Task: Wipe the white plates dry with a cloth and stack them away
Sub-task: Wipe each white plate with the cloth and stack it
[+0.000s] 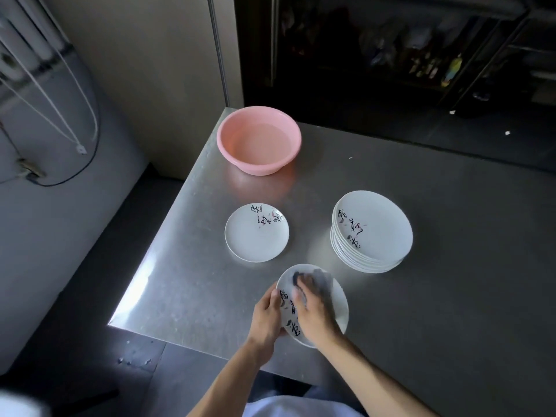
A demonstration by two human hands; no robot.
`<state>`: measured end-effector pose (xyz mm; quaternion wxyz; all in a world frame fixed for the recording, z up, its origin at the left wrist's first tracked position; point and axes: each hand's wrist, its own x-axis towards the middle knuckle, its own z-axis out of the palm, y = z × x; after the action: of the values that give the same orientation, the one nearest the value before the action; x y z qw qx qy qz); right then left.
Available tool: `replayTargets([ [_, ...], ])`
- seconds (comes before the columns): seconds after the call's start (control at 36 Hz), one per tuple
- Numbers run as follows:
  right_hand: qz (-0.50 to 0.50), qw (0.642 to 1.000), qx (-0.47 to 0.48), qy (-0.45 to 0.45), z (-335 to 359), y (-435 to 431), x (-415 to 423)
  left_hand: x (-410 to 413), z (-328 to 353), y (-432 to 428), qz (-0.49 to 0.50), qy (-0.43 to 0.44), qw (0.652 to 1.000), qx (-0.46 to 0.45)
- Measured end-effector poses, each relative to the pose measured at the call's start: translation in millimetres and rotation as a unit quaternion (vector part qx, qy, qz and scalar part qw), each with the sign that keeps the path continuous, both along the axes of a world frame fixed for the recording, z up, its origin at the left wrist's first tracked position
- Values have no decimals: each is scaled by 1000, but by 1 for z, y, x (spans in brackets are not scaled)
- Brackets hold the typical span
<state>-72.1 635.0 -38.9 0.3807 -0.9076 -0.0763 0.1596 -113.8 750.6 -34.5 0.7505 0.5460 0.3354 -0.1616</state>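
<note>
From my end, the plate [338, 302] being wiped is tilted above the near edge of the steel table [195, 281]. The left hand [266, 319] grips its left rim, fingers curled round the edge. The right hand [316, 317] presses a dark cloth [322, 281] on the plate's face. It is blurred, so I cannot tell how its fingers close. I count one second plate [256, 236] lying flat just beyond on the left. To the right stands one stack [373, 233] of plates, its rims too close to count exactly. One pink basin [258, 167] sits at the far corner; I cannot tell whether it holds water.
</note>
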Motion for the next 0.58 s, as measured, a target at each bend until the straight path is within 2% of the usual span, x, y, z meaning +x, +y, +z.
replayTargets([
  [0.06, 79, 997, -19, 11, -5, 9, -4, 2, 1, 0, 3, -3, 1000, -2],
  [0.17, 162, 983, 73, 42, -1, -5, -17, 3, -3, 14, 67, -1, 998, 0],
  [0.22, 228, 971, 61, 22, 2, -21, -23, 5, -6, 23, 115, 11, 993, 21],
  [0.28, 253, 967, -7, -43, 0, -34, -21, 4, -8, 28, 138, 6, 990, 33],
  [0.33, 239, 963, -86, -90, -3, -37, -12, 3, -6, 27, 135, -6, 990, 34],
  [0.44, 114, 973, -200, -27, -7, -14, 15, 3, 2, 16, 87, -25, 995, 37],
  [0.47, 104, 976, -192, -15, -6, -7, 19, 4, 4, 14, 72, -31, 996, 35],
  [0.53, 111, 987, -115, -6, -3, 4, 21, 6, 9, 11, 47, -48, 997, 33],
  [0.58, 164, 986, -34, -27, 2, 8, 17, 9, 12, 12, 45, -59, 997, 35],
])
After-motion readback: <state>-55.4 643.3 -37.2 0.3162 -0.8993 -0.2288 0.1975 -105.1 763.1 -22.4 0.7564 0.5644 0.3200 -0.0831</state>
